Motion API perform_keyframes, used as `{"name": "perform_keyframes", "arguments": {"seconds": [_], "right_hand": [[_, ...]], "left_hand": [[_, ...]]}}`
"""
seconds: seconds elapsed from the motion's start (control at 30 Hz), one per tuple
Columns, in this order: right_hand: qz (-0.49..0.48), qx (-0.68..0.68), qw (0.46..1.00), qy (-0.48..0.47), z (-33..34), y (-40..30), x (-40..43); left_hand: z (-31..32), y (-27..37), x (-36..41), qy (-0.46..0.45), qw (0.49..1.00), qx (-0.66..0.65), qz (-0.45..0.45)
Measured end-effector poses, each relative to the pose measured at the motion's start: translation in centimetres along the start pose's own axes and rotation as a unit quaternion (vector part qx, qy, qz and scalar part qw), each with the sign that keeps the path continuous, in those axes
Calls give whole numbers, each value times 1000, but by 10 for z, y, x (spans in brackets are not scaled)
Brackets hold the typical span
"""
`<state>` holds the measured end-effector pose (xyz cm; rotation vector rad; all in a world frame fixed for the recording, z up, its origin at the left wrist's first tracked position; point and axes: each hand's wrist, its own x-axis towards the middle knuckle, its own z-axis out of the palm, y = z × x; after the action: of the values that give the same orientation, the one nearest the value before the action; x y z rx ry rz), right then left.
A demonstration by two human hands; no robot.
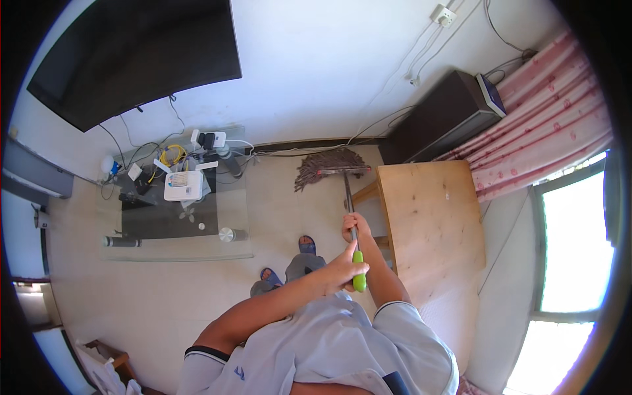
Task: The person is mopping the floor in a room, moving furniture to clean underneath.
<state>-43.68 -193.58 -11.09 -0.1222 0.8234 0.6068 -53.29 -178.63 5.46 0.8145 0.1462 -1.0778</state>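
Note:
A flat mop with a metal pole, a green end grip and a brown-grey string head slants away from my body. My left hand is wrapped around the pole's top end at the green grip. Farther down, my right hand is closed around the metal pole. The mop head lies spread on the tiled floor near the wall's dark baseboard, between the glass table and the dark cabinet-like box. Its red-ended clamp bar faces me.
To the left stands a glass table with a white router, cables and bottles. A wooden table stands close at right, beside a dark speaker-like box and pink curtain. Cables run along the wall's foot.

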Motion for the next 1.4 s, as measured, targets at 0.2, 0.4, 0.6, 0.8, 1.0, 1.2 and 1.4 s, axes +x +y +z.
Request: {"name": "perform_keyframes", "arguments": {"seconds": [0.2, 0.4, 0.6, 0.8, 1.0, 1.2, 1.4], "right_hand": [[-70, 40, 997, -21, 11, -56, 29], [-82, -45, 992, 83, 1, -53, 34], [-62, -196, 969, 137, -28, 11, 81], [96, -1, 988, 119, -32, 133, 120], [74, -71, 977, 189, -30, 151, 113], [-34, -130, 972, 191, -60, 83, 125], [-13, -84, 970, 226, -49, 25, 104]], "left_hand": [[-15, 46, 54, -8, 998, 46, -34], [-27, 13, 66, 81, 983, 163, -31], [-73, -28, -11, 221, 961, 165, -20], [-103, -34, -124, 371, 686, 626, 0], [-94, -45, -129, 445, 644, 620, -56], [-90, -47, -67, 412, 695, 588, -29], [-78, -53, -19, 385, 714, 583, -35]]}}
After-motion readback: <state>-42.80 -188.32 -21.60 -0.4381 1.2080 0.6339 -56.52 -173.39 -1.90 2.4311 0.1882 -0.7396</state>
